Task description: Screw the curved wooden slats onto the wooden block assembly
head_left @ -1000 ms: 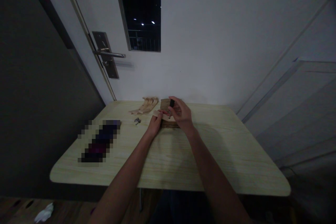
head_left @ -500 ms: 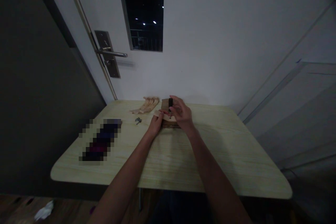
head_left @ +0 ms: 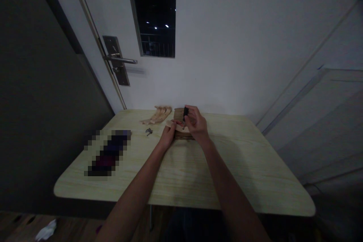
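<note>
Dim light and fingers hide much: the right hand (head_left: 197, 127) pinches a black tool (head_left: 185, 111), its tip covered, and the left hand (head_left: 167, 136) grips a wood strip (head_left: 171, 123). Both are over a wood stack (head_left: 178, 114) near the worktop's (head_left: 184, 176) far edge. Broad surface stretches nearer and rightward.

Dim, grainy pic w/ wide-angle warp at edges

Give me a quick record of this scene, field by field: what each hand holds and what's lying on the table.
left hand: pinches a light wooden piece
right hand: grips a small dark tool, upright over that piece
under hands: stack of wooden parts
table, far side: curved wooden slats; small metal bits
near left: dark pixelated object
</note>
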### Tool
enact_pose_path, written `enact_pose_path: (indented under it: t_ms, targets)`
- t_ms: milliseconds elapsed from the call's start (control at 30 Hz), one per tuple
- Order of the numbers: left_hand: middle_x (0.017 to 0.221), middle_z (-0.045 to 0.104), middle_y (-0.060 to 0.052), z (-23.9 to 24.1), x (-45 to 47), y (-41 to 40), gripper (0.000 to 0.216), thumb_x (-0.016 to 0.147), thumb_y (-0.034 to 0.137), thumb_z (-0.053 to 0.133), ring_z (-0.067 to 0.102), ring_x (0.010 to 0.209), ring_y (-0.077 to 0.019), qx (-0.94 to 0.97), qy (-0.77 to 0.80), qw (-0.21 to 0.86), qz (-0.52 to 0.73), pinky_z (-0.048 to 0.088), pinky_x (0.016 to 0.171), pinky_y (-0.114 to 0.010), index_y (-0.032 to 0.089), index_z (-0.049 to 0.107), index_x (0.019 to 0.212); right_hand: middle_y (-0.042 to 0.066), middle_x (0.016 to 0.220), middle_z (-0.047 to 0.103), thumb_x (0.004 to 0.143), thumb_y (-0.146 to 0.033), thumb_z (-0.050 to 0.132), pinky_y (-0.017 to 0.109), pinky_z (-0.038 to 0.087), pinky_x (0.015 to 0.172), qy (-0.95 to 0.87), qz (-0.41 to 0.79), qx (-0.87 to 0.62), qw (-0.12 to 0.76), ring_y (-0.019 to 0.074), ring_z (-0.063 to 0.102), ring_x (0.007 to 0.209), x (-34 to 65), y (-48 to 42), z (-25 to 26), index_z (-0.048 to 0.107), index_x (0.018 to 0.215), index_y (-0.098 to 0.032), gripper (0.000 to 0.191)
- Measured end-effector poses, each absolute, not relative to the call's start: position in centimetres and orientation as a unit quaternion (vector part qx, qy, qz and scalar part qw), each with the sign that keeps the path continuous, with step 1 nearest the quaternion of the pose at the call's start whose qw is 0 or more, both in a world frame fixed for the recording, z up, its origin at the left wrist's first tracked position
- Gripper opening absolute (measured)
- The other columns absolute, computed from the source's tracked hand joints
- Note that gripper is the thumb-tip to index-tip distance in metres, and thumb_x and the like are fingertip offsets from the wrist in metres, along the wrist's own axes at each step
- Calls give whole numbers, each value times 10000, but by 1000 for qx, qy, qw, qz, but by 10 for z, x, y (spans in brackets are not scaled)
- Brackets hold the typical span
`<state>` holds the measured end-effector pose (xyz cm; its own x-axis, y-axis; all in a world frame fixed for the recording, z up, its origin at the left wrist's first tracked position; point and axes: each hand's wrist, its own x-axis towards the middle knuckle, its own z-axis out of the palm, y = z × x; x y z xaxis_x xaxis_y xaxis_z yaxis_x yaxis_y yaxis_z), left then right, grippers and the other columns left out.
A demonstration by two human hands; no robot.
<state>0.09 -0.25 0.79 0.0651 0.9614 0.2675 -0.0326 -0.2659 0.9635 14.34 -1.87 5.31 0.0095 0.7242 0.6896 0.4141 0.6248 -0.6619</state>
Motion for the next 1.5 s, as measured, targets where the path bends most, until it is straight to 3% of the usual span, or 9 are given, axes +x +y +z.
enact_pose_path:
  t_ms: [233,467,767,1133,1367,1500]
  targets:
    - [860,698,-50,6,1,-1,416,832,573,510,611,871,-207,582,402,442,552,469,870,-329,176,630,849,48,1093,685,906,-352,548,313,570,716,-691,119,-424,573,187,688,852,145,-15,51,525,1216,-277,320]
    - [872,694,-52,8,0,-3,383,839,543,523,607,883,-200,581,408,435,554,464,875,-319,179,640,834,23,964,652,859,-379,634,287,536,677,-677,105,-444,577,152,641,716,147,-14,52,535,1178,-268,352]
    - [839,678,-42,2,1,1,420,818,587,531,599,851,-201,581,391,446,557,461,844,-323,181,633,856,62,1129,688,909,-331,541,341,568,793,-700,136,-415,564,203,683,962,145,-19,53,514,1248,-280,344]
    - [870,690,-47,9,1,-4,377,841,539,537,600,875,-198,577,408,439,555,465,858,-315,176,641,850,18,970,703,842,-386,663,304,575,671,-692,118,-435,563,172,672,742,145,-14,52,555,1192,-291,378]
    - [835,696,-42,7,2,-2,327,860,485,523,622,865,-196,568,412,448,554,474,868,-314,180,639,837,54,1141,688,901,-364,564,288,580,676,-700,144,-415,563,208,686,975,146,-16,52,530,1228,-283,338]
    - [833,689,-42,6,2,-2,343,857,502,516,612,862,-198,574,412,437,556,476,854,-313,181,637,841,46,1108,697,903,-360,563,292,580,668,-701,146,-414,562,191,699,877,146,-14,51,515,1249,-286,357]
